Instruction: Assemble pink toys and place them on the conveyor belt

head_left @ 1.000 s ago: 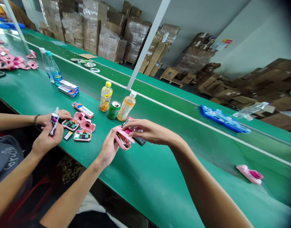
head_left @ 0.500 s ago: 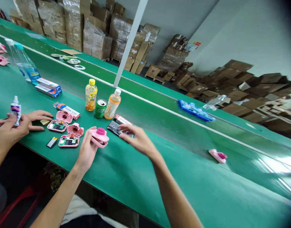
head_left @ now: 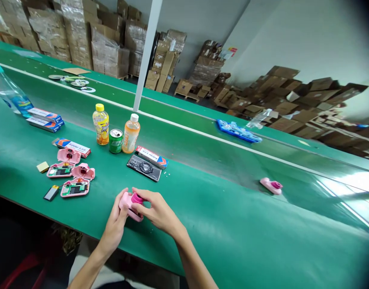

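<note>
Low over the green table's front edge, a pink toy camera (head_left: 126,199) with a magenta lens is held between both my hands. My left hand (head_left: 114,218) grips its left side, thumb in front. The fingers and thumb of my right hand (head_left: 154,208) close around the lens side; a dark gap shows along the casing below. To the left lie two opened pink camera casings (head_left: 75,188) with green circuit boards exposed. A flat silver battery (head_left: 51,193) lies beside them. Beyond my hands is a black smartphone (head_left: 144,167) with a ring on its back.
A yellow-capped bottle (head_left: 100,125), a green can (head_left: 116,141) and an orange drink bottle (head_left: 131,134) stand behind. Glue boxes (head_left: 73,147) lie left. Across the conveyor belt are another pink camera (head_left: 271,186) and a blue tray (head_left: 238,131). A co-worker's fingertip shows far left.
My right hand has come from beside the phone onto the toy camera. The camera is lower and nearer me. The view has shifted right, and the co-worker's hands with the glue bottle are nearly out of sight.
</note>
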The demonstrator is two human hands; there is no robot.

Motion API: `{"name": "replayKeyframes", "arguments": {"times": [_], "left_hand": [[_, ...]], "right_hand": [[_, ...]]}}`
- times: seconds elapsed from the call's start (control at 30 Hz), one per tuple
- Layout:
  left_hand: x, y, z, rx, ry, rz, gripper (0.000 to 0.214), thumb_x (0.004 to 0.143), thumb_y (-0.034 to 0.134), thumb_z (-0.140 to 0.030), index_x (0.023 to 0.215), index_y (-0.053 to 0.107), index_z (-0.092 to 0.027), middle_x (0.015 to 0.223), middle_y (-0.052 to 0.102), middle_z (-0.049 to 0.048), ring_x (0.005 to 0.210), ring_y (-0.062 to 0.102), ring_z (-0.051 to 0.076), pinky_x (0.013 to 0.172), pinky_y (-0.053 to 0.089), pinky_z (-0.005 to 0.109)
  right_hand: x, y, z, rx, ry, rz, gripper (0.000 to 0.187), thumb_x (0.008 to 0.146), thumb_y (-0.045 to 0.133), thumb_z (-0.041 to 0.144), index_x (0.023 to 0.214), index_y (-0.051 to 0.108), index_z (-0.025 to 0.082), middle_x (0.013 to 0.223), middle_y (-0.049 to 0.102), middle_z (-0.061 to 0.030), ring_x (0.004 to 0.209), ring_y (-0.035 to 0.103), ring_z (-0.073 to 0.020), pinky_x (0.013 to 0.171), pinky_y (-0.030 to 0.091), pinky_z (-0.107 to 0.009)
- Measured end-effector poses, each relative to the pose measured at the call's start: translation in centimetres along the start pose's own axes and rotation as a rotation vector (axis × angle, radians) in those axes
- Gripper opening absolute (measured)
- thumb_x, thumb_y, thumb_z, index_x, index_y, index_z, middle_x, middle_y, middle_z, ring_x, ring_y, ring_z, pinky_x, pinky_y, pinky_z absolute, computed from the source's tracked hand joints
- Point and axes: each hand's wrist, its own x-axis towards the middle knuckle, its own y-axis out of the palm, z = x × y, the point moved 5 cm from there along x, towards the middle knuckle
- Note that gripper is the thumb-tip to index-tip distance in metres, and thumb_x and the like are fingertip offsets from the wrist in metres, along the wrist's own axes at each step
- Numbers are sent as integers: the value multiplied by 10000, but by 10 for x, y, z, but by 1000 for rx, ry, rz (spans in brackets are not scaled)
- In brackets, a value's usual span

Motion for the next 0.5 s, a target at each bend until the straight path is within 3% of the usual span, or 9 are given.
{"name": "replayKeyframes", "arguments": {"times": [0.1,0.2,0.27,0.4,0.5], "left_hand": [[0,0,2,-50,-28,-11,668,870,676,-645,1399,530,-266,1473,568,98,1365,546,289,1017,544,319],[1,3,-3,-127,-36,-39,629,847,718,-626,1323,591,-235,1342,662,93,1246,634,255,934,577,281],[3,6,-9,-210,-16,-41,570,862,718,-599,1263,634,-202,1266,702,109,1174,675,249,913,592,300],[6,7,-18,-347,28,-86,457,924,664,-555,1144,681,-155,1137,750,132,1030,730,243,892,609,359],[5,3,-16,-358,43,-120,465,919,668,-562,1165,668,-168,1159,746,123,1024,731,225,884,607,334]], "right_hand": [[3,0,1,-40,-45,48,235,988,604,323,1128,749,202,1050,758,-42,927,670,-196,943,497,-333],[6,3,-5,17,4,-7,335,989,590,330,1288,685,212,1045,757,-37,861,675,-179,875,528,-321],[5,3,-10,97,49,-170,382,973,608,357,1325,651,215,1079,753,-48,877,694,-188,834,551,-320],[-16,4,-8,-2,0,-609,248,997,567,402,925,722,222,1024,733,-79,958,680,-228,880,555,-376],[-27,23,1,-164,-45,-597,210,983,606,397,941,739,240,1095,711,-107,1057,640,-272,929,544,-432]]}}
